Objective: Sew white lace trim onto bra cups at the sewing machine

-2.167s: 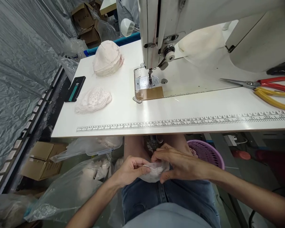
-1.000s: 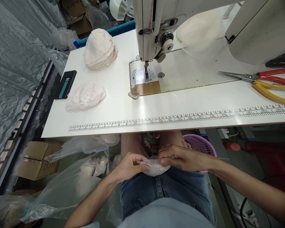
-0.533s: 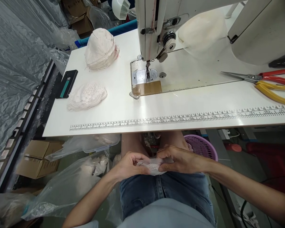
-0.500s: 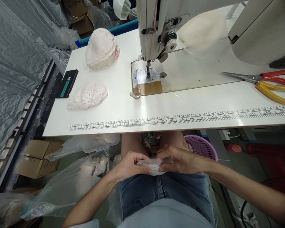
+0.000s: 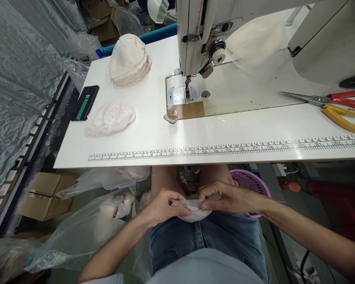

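Down at six o'clock, on our side of the white rectangular table point(image 5: 150, 132), we hold a small white lacy cloth piece point(image 5: 197, 214) over blue denim shorts point(image 5: 180, 244). Our left hand point(image 5: 166, 205) pinches it from nine o'clock, thumb uppermost, left forearm point(image 5: 118, 243) slanting in from seven. Our right hand point(image 5: 225, 196), fingers curled, grips its two o'clock edge between thumb and fingertips, right forearm point(image 5: 296, 223) from four.

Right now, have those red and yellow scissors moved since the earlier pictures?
No: judged against the printed ruler, the scissors lie in the same spot.
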### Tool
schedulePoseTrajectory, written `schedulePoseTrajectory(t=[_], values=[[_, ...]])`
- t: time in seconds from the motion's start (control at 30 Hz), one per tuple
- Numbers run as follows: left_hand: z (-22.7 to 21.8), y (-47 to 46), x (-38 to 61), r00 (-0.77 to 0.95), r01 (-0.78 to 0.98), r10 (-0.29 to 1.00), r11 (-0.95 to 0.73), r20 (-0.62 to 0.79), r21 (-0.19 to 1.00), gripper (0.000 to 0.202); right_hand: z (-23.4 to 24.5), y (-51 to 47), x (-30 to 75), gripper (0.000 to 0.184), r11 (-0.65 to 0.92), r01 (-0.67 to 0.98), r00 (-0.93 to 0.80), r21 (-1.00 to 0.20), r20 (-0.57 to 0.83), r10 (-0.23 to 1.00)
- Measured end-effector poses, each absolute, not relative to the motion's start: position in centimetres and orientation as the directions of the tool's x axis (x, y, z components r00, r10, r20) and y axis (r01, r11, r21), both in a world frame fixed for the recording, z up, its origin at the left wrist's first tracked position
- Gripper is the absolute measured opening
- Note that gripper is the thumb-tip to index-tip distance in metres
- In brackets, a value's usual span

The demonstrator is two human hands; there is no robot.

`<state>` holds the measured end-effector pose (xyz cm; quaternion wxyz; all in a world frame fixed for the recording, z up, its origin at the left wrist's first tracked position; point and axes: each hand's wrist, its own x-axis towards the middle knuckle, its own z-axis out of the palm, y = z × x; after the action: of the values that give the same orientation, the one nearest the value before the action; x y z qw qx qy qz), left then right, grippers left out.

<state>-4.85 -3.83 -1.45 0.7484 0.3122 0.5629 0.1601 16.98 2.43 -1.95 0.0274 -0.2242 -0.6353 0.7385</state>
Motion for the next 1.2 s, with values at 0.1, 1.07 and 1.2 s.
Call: schedulePoseTrajectory(t=[0.1,1.07,1.2], values=[[-1.4,-3.8,-4.8,0.294,0.111,0.596,0.755,-0.747,0.646,0.033,-2.0,2.3,16.9,0.028,-0.196,0.232,-0.891,-0.953,-0.289,0.351],[-1.7,-4.6,-5.7,0.304,0.136,0.631,0.713,-0.714,0.688,0.028,-3.6,2.2,17.6,0.031,-0.231,0.324,-0.868,-0.917,-0.386,0.312],[-1.4,-4.7,-5.6,0.295,0.11,0.623,0.731,-0.724,0.674,0.028,-3.7,1.7,17.1,0.033,-0.253,0.316,-0.875,-0.914,-0.384,0.294]])
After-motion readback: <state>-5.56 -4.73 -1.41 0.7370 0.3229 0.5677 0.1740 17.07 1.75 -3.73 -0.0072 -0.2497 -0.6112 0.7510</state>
